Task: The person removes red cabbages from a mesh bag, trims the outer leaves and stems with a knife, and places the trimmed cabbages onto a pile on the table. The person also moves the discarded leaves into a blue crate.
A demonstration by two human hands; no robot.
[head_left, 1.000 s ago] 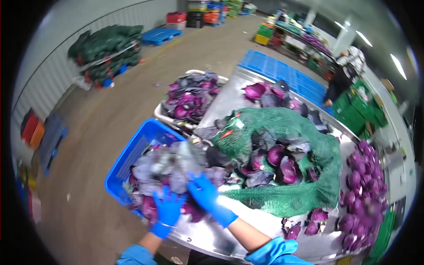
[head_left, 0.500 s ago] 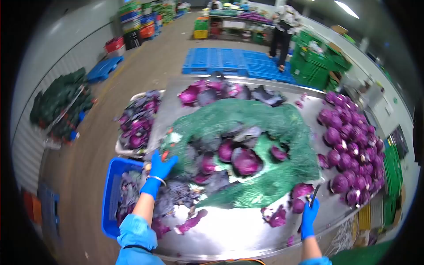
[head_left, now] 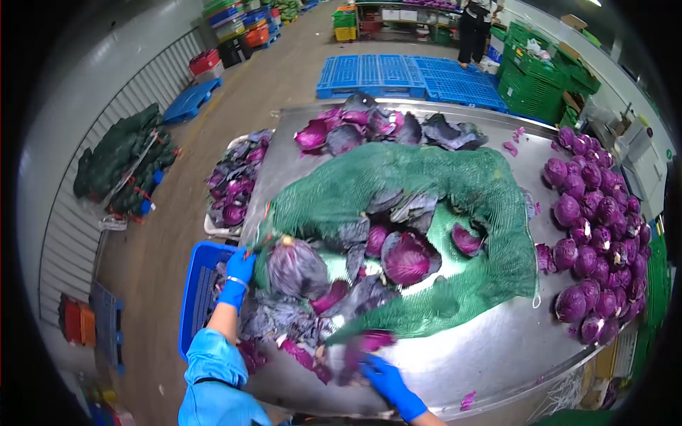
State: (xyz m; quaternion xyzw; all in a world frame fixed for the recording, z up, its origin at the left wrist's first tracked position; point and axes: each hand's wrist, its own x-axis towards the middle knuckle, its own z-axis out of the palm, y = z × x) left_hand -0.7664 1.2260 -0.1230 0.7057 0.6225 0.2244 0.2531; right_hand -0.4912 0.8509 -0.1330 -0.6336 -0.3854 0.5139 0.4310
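Note:
A green net bag (head_left: 440, 167) lies spread over a metal table, with loose red cabbage leaves (head_left: 406, 259) in its opening. My left hand (head_left: 238, 273) is at the bag's left edge, fingers closed on the netting beside a bit of red. Just right of it sits a whole red cabbage (head_left: 297, 268), stem end up. Near the front edge, my right hand (head_left: 389, 383) is smeared by motion, so its fingers do not show clearly. Blurred purple leaves (head_left: 359, 351) are right by its fingertips. No knife shows in this view now.
Many trimmed red cabbages (head_left: 593, 220) are heaped on the right of the metal table (head_left: 497, 348). At the left stand a blue crate (head_left: 192, 302) and a white crate (head_left: 213, 226) of leaves. Blue pallets (head_left: 376, 74) lie beyond; a person (head_left: 474, 35) stands behind.
My right hand has swept left from beside the heap, and purple leaves have shifted left with it. The knife has gone from sight. A whole cabbage now shows by my left hand.

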